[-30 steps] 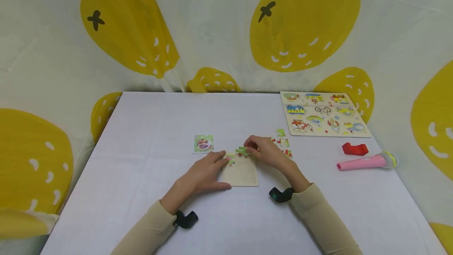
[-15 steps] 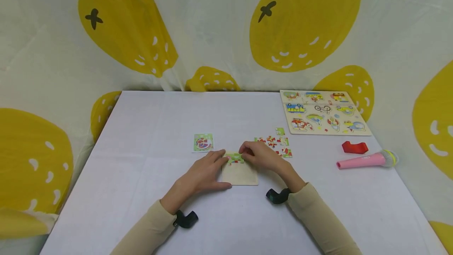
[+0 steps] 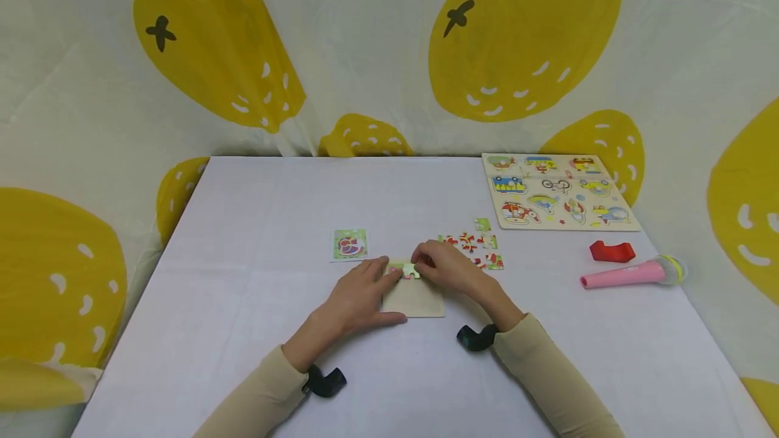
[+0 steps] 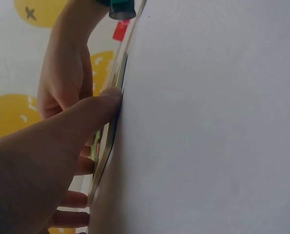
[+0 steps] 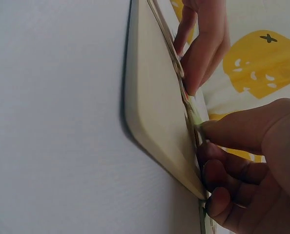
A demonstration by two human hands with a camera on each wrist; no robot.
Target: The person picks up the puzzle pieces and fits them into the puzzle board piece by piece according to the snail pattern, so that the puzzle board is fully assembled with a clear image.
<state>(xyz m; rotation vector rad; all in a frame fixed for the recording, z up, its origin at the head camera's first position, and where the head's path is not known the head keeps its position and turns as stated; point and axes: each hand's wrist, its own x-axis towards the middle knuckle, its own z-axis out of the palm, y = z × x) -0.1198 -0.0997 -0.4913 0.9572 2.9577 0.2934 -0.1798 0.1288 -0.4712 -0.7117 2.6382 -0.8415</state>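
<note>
A shallow square wooden puzzle tray (image 3: pixel 414 301) lies on the table, with green jigsaw pieces (image 3: pixel 411 272) along its far edge. My right hand (image 3: pixel 447 267) pinches a jigsaw piece between thumb and index finger at the tray's far side; the fingers hide part of it. My left hand (image 3: pixel 365 293) steadies the tray's left side, its fingers nearly straight. In the left wrist view its thumb (image 4: pixel 106 100) rests on the near rim. The left index finger touches the pieces at the far left. Seen from the right wrist, both hands' fingertips meet near the pieces.
Several loose jigsaw pieces (image 3: pixel 468 242) lie beyond my right hand. A picture card (image 3: pixel 349 245) sits left of the tray. Toward the right are a wooden vehicle puzzle board (image 3: pixel 550 205), a red block (image 3: pixel 611 251) and a pink toy microphone (image 3: pixel 627 276).
The right hand has brought its jigsaw piece left and down to the tray, beside the corner piece. Just now the left index finger and thumb have shifted slightly right; the piece's visible face looks paler.
</note>
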